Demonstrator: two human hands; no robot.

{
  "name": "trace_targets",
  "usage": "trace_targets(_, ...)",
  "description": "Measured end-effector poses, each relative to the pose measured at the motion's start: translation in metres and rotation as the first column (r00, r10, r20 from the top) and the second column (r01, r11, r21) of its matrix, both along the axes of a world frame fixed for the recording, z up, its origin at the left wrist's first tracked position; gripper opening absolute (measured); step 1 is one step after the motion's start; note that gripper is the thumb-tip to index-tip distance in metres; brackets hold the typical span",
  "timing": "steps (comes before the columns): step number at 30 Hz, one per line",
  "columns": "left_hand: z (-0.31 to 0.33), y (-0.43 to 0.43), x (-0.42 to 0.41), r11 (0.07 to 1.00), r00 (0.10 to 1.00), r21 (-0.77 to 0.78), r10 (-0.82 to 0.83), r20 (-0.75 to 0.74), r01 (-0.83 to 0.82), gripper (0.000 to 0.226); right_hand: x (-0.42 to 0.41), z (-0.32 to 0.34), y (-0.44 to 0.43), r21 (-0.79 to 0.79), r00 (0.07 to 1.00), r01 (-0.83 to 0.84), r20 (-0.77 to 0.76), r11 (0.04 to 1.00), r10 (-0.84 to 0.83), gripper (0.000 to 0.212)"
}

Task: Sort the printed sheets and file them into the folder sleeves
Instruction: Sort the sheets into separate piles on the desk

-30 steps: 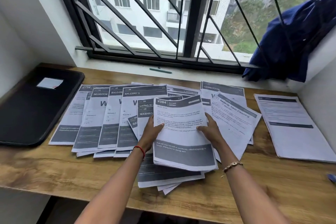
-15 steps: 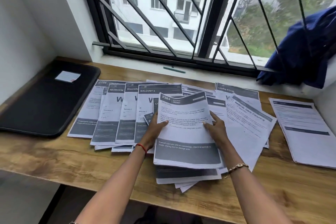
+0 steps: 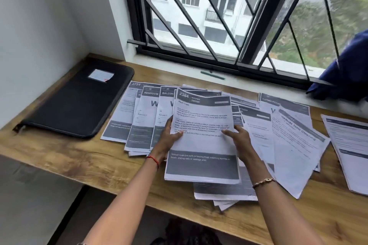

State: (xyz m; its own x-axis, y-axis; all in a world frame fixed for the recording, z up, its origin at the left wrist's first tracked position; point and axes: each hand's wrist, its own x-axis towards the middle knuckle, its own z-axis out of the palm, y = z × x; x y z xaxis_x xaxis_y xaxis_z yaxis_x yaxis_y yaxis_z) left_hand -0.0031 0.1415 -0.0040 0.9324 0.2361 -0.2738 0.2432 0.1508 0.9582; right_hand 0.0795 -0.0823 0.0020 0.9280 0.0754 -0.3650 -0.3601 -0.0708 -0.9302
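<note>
Wooden desk [image 3: 79, 161] runs under a barred window [image 3: 219, 16], and loose printed sheets cover its middle.

The left thumb [image 3: 176, 135] lies on the face of a thin stack [image 3: 203, 145] at its left edge. The other fingers curl beneath the paper and are mostly hidden. The right thumb [image 3: 229, 135] presses the face at the right edge, with its fingers also tucked behind. So the left hand [image 3: 169, 139] and the right hand [image 3: 242, 143] each grasp the stack by one long side. A red thread [image 3: 154, 160] circles the left wrist and a bracelet [image 3: 262, 182] the right.

The stack is over the middle of the desk, above other sheets. Its long axis runs from the person toward the window, with the dark header "2384 KITCHEN, Wash Cups" at the far end, right way up for the person. The far end bows a little. Whether the near edge rests on the papers below cannot be told, and the body text is too blurred to read.

A fanned row [image 3: 143, 121] lies to the left, its headers "2754", "BEDROOM" and "BALCON" partly covered. A "Bedside Table Cleaning" sheet [image 3: 296, 145] lies askew to the right. Beyond it, a pile [image 3: 348, 145] is cut off by the frame.

A closed black folder [image 3: 79, 101] lies flat at the far left, well apart from the stack. A pen [image 3: 212, 75] lies on the sill, and a blue cloth [image 3: 346, 73] is cut off at the right edge.
</note>
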Motion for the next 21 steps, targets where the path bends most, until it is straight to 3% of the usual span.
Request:
trace_targets(3, 0.003, 0.012, -0.002, 0.999, 0.999, -0.010, 0.044, -0.011, -0.044, 0.063, 0.010, 0.000, 0.013, 0.033, 0.995, -0.064, -0.072, 0.997, 0.066, 0.035)
trace_targets(6, 0.006, 0.022, 0.000, 0.996, 0.996, 0.021, 0.086, -0.035, -0.085, 0.064, 0.019, 0.004, 0.027, 0.058, 0.990, -0.089, -0.105, 0.994, 0.095, 0.048)
trace_targets(10, 0.010, 0.036, 0.006, 0.993, 0.993, 0.034, 0.111, -0.047, -0.109, 0.050, 0.029, 0.009, 0.046, 0.074, 0.989, -0.092, -0.110, 0.993, 0.100, 0.050)
trace_targets(13, 0.014, 0.046, 0.008, 0.971, 0.971, 0.058, 0.235, -0.055, -0.232, 0.040, 0.036, 0.009, 0.057, 0.118, 0.985, -0.093, -0.134, 0.989, 0.108, 0.051)
trace_targets(17, 0.007, 0.067, 0.007, 0.829, 0.917, 0.449, 0.395, -0.050, -0.333, 0.037, 0.042, 0.007, 0.067, 0.118, 0.987, -0.088, -0.123, 0.989, 0.103, 0.050)
trace_targets(21, -0.004, 0.090, 0.002, 0.740, 0.923, 0.630, 0.373, -0.093, -0.236, 0.048, 0.040, 0.009, 0.077, 0.118, 0.990, -0.051, -0.124, 0.992, 0.065, 0.046)
